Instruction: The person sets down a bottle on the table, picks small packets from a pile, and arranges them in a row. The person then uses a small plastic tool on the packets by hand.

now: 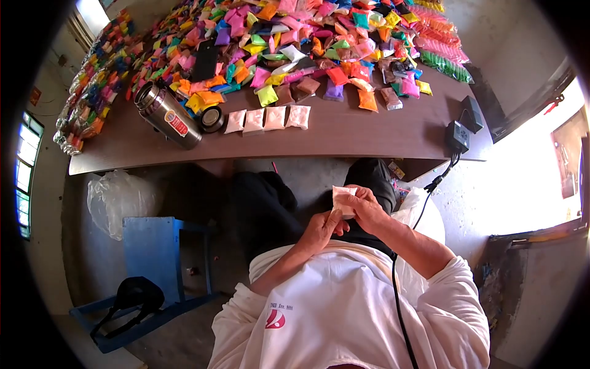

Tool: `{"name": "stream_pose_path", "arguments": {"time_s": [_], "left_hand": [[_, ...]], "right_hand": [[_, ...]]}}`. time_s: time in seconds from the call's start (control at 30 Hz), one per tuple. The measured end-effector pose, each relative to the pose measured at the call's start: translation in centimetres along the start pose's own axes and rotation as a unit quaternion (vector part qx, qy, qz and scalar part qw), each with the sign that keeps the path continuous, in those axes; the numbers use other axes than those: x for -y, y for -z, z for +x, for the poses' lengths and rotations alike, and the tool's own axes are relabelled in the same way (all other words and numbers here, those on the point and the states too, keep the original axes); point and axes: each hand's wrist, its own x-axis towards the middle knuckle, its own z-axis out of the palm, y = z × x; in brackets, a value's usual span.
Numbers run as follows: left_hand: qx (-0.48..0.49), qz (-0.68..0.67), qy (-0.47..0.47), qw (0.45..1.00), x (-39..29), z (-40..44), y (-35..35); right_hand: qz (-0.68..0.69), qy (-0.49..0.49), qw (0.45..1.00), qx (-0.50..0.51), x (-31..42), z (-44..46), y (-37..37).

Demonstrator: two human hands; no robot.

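Over my lap, both hands are closed on a small pale pink packet (342, 195). My right hand (366, 208) grips it from the right side, with the thumb across its face. At its lower left edge, the fingers of my left hand (324, 229) pinch it. Several matching pale packets (275, 117) lie in a row near the front edge of the brown table (369, 138). Behind them spreads a large heap of small bright-coloured packets (295, 54).
A steel flask (167, 115) leans on the table beside its round lid (212, 119). Black boxes with a cable (458, 135) sit at the right edge. A dark phone-like slab (205, 60) lies among the packets. A blue chair (150, 252) and a plastic bag (120, 200) are at lower left.
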Motion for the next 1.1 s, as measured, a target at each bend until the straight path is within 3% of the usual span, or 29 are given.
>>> {"name": "stream_pose_path", "arguments": {"time_s": [0.17, 0.23, 0.33, 0.47, 0.7, 0.8, 0.87, 1.1], "left_hand": [[0.003, 0.008, 0.010, 1.000, 0.0, -0.1, 0.0], [-0.008, -0.022, -0.004, 1.000, 0.5, 0.0, 0.2], [-0.038, -0.064, -0.011, 0.997, 0.2, -0.1, -0.2], [-0.054, -0.039, -0.016, 0.998, 0.6, 0.1, 0.0], [-0.035, -0.017, -0.026, 0.999, -0.7, 0.1, -0.1], [-0.039, -0.025, -0.012, 0.999, -1.3, 0.0, -0.4], [-0.041, -0.037, -0.005, 0.998, -1.1, 0.1, -0.4], [0.030, -0.036, 0.010, 0.999, 0.5, 0.0, 0.1]], "right_hand": [[-0.010, 0.033, 0.999, 0.007, -0.6, 0.2, 0.7], [0.046, -0.071, 0.996, 0.018, 1.0, -0.1, 0.1], [0.033, -0.109, 0.991, 0.063, 1.3, -0.7, 0.8], [-0.056, -0.071, 0.996, -0.010, -0.1, -1.3, 0.9], [-0.097, -0.075, 0.992, 0.014, 0.5, -0.7, 1.4], [0.010, -0.080, 0.997, 0.016, 1.4, -0.8, 0.1], [-0.028, -0.025, 0.999, -0.030, 0.7, -0.4, 0.3], [-0.128, -0.001, 0.991, -0.025, 0.0, -0.2, 1.5]]}}
